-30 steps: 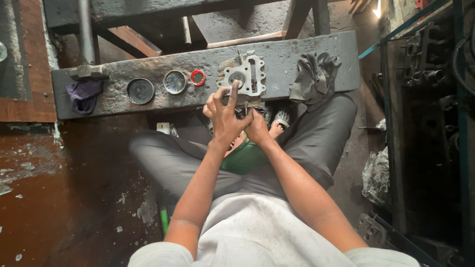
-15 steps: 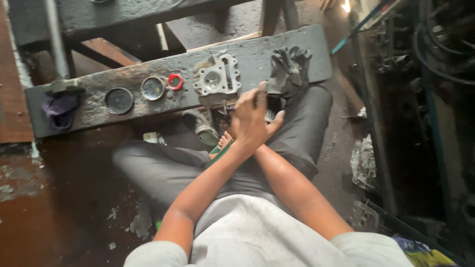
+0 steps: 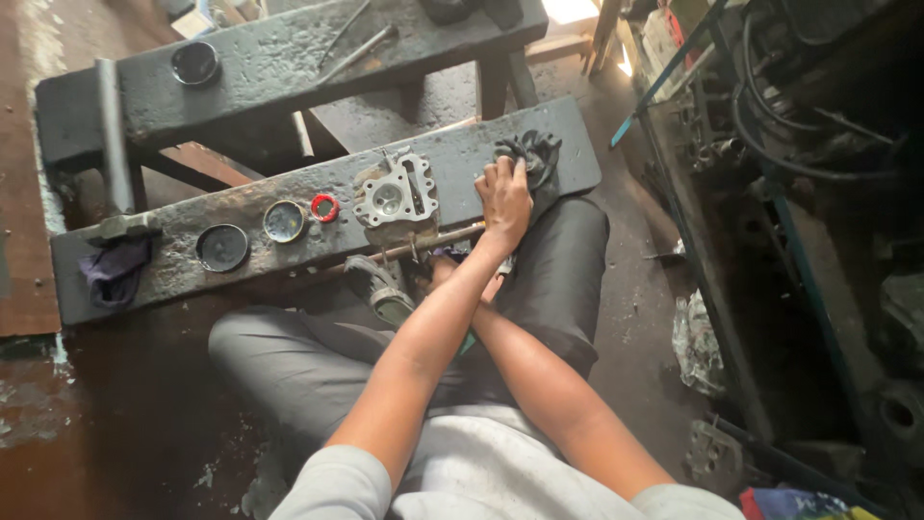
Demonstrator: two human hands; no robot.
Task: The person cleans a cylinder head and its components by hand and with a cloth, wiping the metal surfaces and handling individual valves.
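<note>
My left hand (image 3: 504,195) lay flat, fingers spread, pressing on the dark rag (image 3: 531,154) near the right end of the grimy plank (image 3: 289,252). My right hand (image 3: 445,274) was tucked beneath the left forearm at the plank's near edge; I couldn't tell its grip. The metal cylinder head (image 3: 395,197) sat mid-plank, a red ring (image 3: 324,206) beside it.

single head view, looking steeply down, close over lap and grimy bench (image 3: 241,246).
</note>
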